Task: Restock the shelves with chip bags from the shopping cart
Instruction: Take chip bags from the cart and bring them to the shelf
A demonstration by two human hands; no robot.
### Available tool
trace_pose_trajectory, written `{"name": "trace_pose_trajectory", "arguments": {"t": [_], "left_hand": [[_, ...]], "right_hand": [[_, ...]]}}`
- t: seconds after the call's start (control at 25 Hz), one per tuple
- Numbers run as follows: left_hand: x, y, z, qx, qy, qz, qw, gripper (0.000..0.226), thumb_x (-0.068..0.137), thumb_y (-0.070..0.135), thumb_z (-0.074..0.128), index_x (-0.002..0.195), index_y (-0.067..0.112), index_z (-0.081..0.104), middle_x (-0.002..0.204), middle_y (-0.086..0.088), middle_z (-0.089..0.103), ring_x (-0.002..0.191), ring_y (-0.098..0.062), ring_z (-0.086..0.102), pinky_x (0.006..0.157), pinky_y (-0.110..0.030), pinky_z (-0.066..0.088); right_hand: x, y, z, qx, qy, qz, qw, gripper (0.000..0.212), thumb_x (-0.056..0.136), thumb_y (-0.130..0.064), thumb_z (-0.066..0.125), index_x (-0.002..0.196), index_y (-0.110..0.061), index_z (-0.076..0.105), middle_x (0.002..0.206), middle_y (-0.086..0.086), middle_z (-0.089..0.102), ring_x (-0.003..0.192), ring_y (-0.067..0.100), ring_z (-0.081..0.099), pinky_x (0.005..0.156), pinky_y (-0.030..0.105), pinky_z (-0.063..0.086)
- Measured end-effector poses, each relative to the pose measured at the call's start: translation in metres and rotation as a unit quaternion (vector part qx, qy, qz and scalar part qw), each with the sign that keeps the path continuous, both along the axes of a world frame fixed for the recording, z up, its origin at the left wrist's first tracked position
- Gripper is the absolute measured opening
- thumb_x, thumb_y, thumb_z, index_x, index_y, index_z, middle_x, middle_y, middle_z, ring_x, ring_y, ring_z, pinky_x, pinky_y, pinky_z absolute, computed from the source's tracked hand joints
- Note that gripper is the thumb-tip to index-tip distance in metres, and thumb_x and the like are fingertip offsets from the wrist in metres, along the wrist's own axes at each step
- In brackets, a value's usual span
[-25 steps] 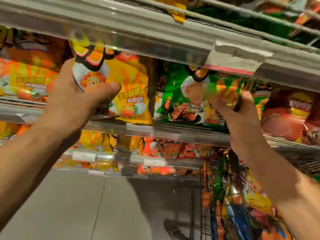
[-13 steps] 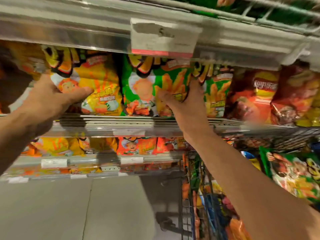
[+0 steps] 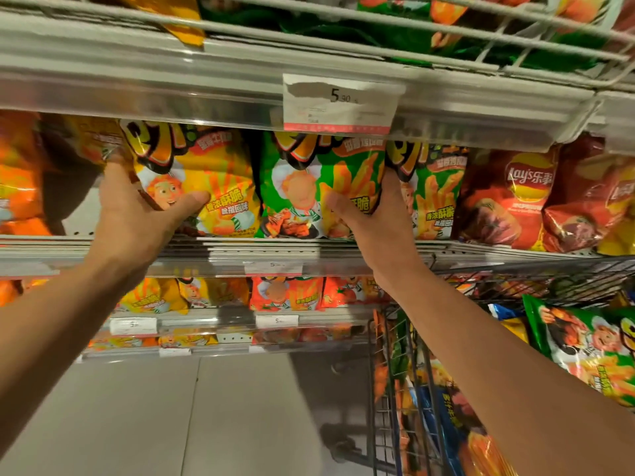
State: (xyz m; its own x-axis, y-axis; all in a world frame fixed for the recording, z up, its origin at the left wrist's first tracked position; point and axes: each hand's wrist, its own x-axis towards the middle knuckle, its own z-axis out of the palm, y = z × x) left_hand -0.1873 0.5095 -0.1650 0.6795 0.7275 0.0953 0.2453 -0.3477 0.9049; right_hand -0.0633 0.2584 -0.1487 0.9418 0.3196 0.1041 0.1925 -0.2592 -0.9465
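Supermarket shelves (image 3: 309, 250) packed with snack bags fill the view, a price tag (image 3: 338, 103) clipped to the rail above. On the middle shelf the left hand (image 3: 137, 214) grips a yellow chip bag (image 3: 206, 187), thumb across its front and fingers behind its left edge. Just beside it, the right hand (image 3: 374, 214) grips a green chip bag (image 3: 309, 190) the same way. Both bags stand upright on the shelf. Low on the right, the shopping cart (image 3: 395, 389) holds more bags.

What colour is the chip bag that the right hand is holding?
Mostly green, with orange fries and a cartoon chef: the green chip bag gripped by the right hand, head view.
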Motion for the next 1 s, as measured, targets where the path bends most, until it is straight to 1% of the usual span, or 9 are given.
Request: {"name": "trace_pose_trajectory", "arguments": {"t": [0.08,0.2,0.28,0.44,0.56,0.76,0.84,0.92,1.0], "left_hand": [[-0.013,-0.010,-0.005,0.068,-0.003,0.009,0.998,0.084,0.078,0.044,0.084,0.143,0.020,0.035,0.140,-0.010,0.041,0.131,-0.026,0.047,0.108,-0.042,0.047],[-0.023,-0.015,-0.011,0.079,-0.011,-0.039,0.996,0.076,0.080,0.037,0.084,0.138,0.022,0.038,0.135,-0.014,0.044,0.122,-0.029,0.054,0.101,-0.048,0.053],[-0.023,-0.012,-0.011,0.082,-0.008,-0.052,0.995,0.067,0.081,0.029,0.083,0.132,0.024,0.041,0.130,-0.012,0.049,0.111,-0.029,0.061,0.094,-0.049,0.058],[-0.016,-0.001,-0.009,0.066,0.009,-0.046,0.997,0.065,0.083,0.019,0.082,0.132,0.030,0.040,0.131,-0.008,0.052,0.113,-0.028,0.061,0.099,-0.051,0.054],[-0.015,-0.002,-0.010,0.064,0.000,-0.044,0.997,0.067,0.084,0.015,0.082,0.133,0.031,0.040,0.128,-0.009,0.053,0.113,-0.029,0.062,0.100,-0.051,0.054],[-0.016,-0.001,-0.008,0.035,0.003,-0.048,0.998,0.088,0.083,0.014,0.083,0.149,0.031,0.028,0.139,-0.010,0.048,0.122,-0.030,0.058,0.105,-0.050,0.052],[-0.020,0.000,-0.006,0.086,0.012,-0.038,0.996,0.102,0.081,0.024,0.085,0.157,0.023,0.017,0.149,-0.013,0.034,0.135,-0.031,0.045,0.115,-0.043,0.041],[-0.024,-0.001,-0.005,0.169,0.025,-0.034,0.985,0.115,0.078,0.035,0.085,0.160,0.016,0.007,0.156,-0.015,0.020,0.143,-0.030,0.030,0.117,-0.030,0.028],[-0.024,-0.004,-0.004,0.182,0.032,-0.049,0.982,0.118,0.079,0.035,0.085,0.161,0.021,0.002,0.159,-0.014,0.015,0.145,-0.029,0.028,0.117,-0.032,0.030]], "right_hand": [[0.000,-0.003,0.000,-0.002,0.011,0.017,1.000,0.067,0.083,-0.026,0.081,0.139,-0.021,0.045,0.140,0.010,0.049,0.126,0.019,0.054,0.110,0.039,0.045],[0.000,-0.006,0.000,-0.039,0.009,0.029,0.999,0.075,0.076,-0.032,0.086,0.138,-0.024,0.044,0.141,0.005,0.048,0.127,0.019,0.052,0.111,0.036,0.044],[0.001,0.000,-0.001,-0.038,-0.001,0.001,0.999,0.068,0.074,-0.032,0.088,0.129,-0.026,0.048,0.136,0.006,0.054,0.123,0.018,0.055,0.108,0.037,0.047],[0.003,0.009,-0.007,-0.021,-0.031,-0.031,0.999,0.066,0.076,-0.019,0.087,0.130,-0.021,0.049,0.119,-0.010,0.064,0.107,-0.005,0.061,0.097,0.018,0.049],[-0.001,0.007,-0.015,-0.044,-0.037,-0.031,0.998,0.065,0.078,-0.023,0.085,0.132,-0.020,0.048,0.121,-0.010,0.063,0.117,0.008,0.060,0.105,0.035,0.048],[0.000,0.008,-0.004,-0.081,-0.010,-0.016,0.997,0.070,0.078,-0.029,0.086,0.133,-0.020,0.042,0.125,-0.007,0.060,0.118,0.010,0.057,0.109,0.039,0.046],[-0.003,0.013,0.003,-0.057,-0.024,-0.032,0.998,0.083,0.077,-0.034,0.086,0.142,-0.017,0.037,0.132,-0.003,0.058,0.122,0.011,0.054,0.110,0.028,0.043],[-0.006,0.023,0.009,-0.087,-0.120,-0.090,0.985,0.096,0.074,-0.040,0.087,0.147,-0.008,0.032,0.137,0.003,0.051,0.123,0.013,0.046,0.095,0.001,0.031],[-0.008,0.033,0.013,-0.145,-0.190,-0.109,0.965,0.100,0.073,-0.046,0.085,0.148,-0.005,0.031,0.136,0.003,0.043,0.116,0.014,0.040,0.084,0.004,0.024]]}}
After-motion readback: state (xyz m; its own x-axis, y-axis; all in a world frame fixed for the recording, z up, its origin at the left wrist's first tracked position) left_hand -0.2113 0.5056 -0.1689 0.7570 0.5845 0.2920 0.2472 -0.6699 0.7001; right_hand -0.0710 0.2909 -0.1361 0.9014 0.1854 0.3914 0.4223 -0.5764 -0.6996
